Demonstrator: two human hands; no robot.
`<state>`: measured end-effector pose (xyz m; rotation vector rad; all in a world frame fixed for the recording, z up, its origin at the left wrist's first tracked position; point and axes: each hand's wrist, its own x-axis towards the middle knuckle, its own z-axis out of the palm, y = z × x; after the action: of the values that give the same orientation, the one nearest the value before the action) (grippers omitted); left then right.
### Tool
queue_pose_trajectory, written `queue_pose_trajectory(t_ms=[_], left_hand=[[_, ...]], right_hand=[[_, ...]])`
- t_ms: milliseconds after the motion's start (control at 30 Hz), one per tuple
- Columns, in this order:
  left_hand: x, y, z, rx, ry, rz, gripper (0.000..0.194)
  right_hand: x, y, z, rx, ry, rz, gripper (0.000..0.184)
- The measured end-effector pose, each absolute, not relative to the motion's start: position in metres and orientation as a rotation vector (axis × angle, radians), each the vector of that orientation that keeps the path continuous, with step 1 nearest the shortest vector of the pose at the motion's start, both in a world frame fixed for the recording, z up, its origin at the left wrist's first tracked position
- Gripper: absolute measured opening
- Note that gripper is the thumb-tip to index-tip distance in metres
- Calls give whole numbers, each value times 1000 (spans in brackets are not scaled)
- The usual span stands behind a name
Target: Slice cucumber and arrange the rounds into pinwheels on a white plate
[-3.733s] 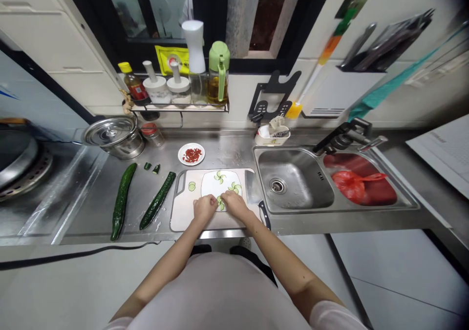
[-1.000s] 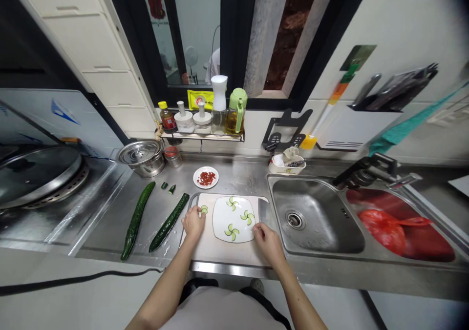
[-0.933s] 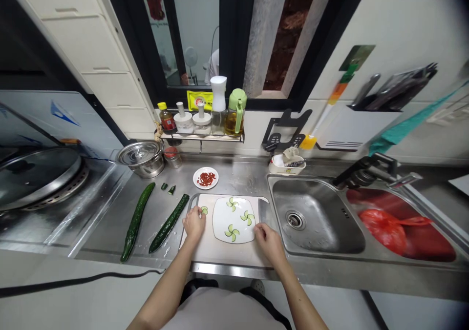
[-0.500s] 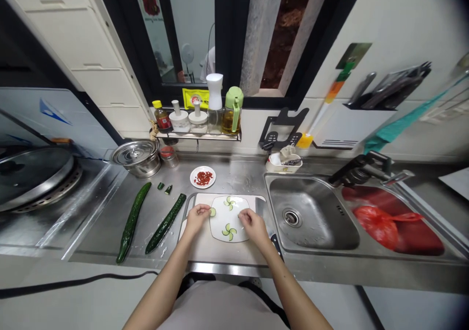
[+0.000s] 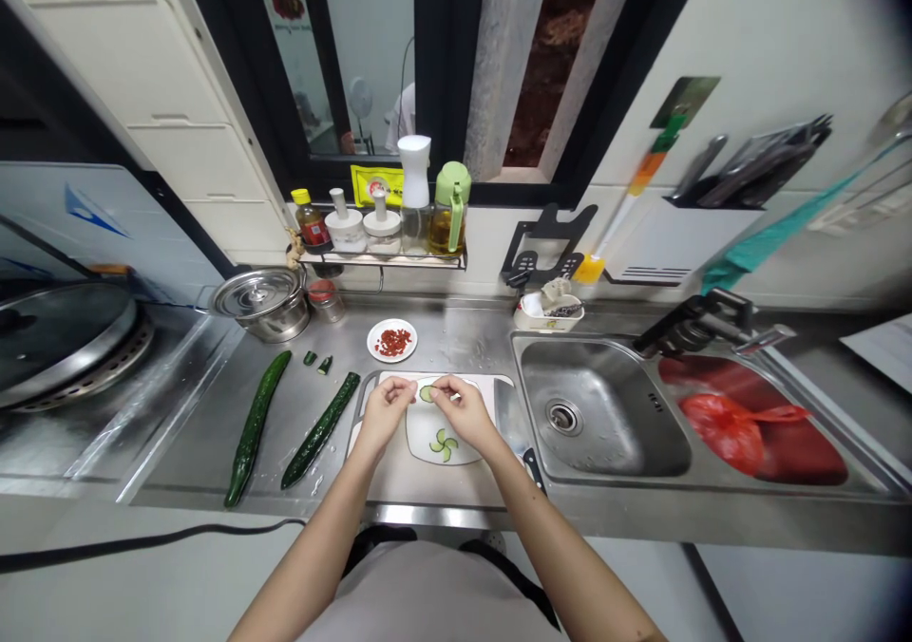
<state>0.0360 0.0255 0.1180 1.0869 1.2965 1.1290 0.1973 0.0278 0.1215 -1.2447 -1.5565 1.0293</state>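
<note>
Over the far edge of a white plate [image 5: 422,430], my left hand [image 5: 383,414] and my right hand [image 5: 468,412] meet fingertip to fingertip. Both pinch one green cucumber slice [image 5: 426,393] between them. A pinwheel of cucumber slices [image 5: 444,444] lies on the near part of the plate; my hands hide the rest of it. The plate sits on a white cutting board [image 5: 399,479]. A cleaver [image 5: 508,405] lies along the board's right edge, just right of my right hand.
Left of the board lie a whole cucumber [image 5: 255,425], a half cucumber [image 5: 320,416] and two cut ends [image 5: 317,362]. Behind are a dish of red bits [image 5: 391,340], a lidded pot [image 5: 260,300] and a bottle shelf [image 5: 385,260]. A sink [image 5: 605,433] is right, with a red bag [image 5: 727,425].
My left hand picked a slice off the board and carried it over the plate. My right hand came in from the plate's right side to meet it. The view shifted slightly.
</note>
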Motion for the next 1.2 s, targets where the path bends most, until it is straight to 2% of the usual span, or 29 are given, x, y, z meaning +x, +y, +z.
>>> queue_pose_trajectory(t_ms=[167, 333, 733, 1200], left_hand=[[35, 22, 125, 968, 1232, 905, 58], [38, 23, 132, 878, 1196, 805, 59], [42, 25, 139, 738, 1080, 796, 39], [41, 28, 147, 1005, 1219, 960, 28]], right_hand=[[199, 26, 129, -1206, -1581, 951, 19], [204, 24, 137, -1123, -1719, 776, 21], [213, 23, 137, -1034, -1891, 572, 21], [209, 24, 132, -1118, -1904, 654, 18]])
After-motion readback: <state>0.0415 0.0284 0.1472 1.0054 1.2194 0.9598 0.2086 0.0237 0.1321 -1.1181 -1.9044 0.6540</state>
